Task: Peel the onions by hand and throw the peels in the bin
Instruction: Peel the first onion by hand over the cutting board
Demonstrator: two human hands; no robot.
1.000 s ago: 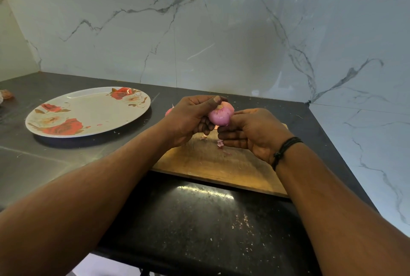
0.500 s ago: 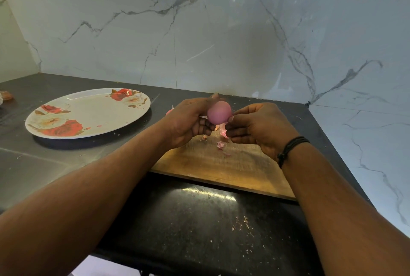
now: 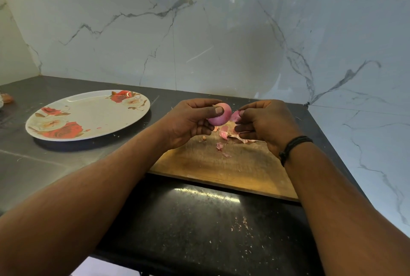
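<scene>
Left hand (image 3: pixel 188 120) fingers (image 3: pixel 218 110) grip onion (image 3: pixel 219 118); right hand (image 3: pixel 266 122) pinches peel (image 3: pixel 235 116).

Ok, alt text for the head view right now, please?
Left hand grips a pink onion above a wooden cutting board while the right hand pinches a peel beside it. Peel scraps lie on the board; a floral plate sits left.

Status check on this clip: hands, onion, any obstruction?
Left hand grips onion above cutting board. Right hand pinches a peel. Loose peels on board; no bin in view.
</scene>
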